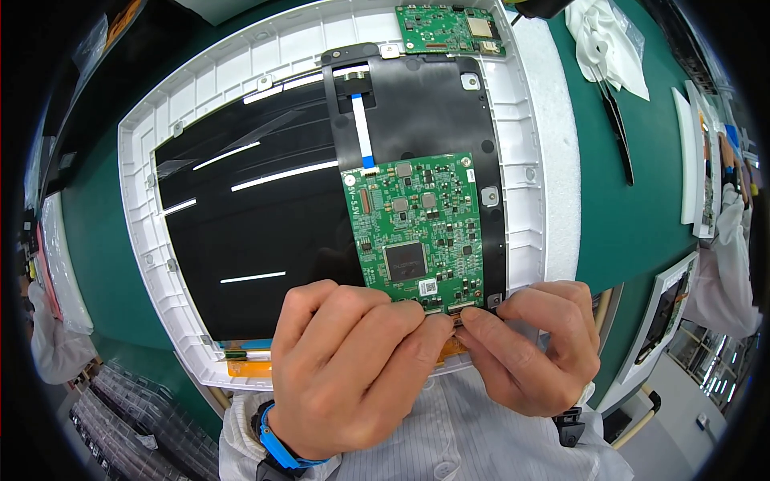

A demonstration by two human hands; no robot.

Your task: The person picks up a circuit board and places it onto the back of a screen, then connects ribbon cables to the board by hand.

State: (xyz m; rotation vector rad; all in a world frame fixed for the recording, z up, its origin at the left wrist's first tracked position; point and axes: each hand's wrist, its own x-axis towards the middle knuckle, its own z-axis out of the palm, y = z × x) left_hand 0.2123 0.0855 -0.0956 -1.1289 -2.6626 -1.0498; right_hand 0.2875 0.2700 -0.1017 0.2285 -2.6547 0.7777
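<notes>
Pinching orange flex cable (451, 346) at green circuit board (419, 232) lower edge, left hand (353, 361) and right hand (533, 345) grips clamped on it

Both hands meet at the near edge of a green circuit board (417, 232). Left hand (349, 365) and right hand (533, 349) pinch fingertips together on an orange flat cable (453, 346) just at the board's near edge. The board sits on a black plate (417, 112) in a white frame (200, 88) with a dark glossy panel (249, 232). A white ribbon cable (362, 132) runs to the board's far edge. A smaller green board (449, 30) sits at the frame's far edge. Green bench (634, 200); black tweezers (618, 128) and white cloth (605, 44) near its far right corner.
</notes>
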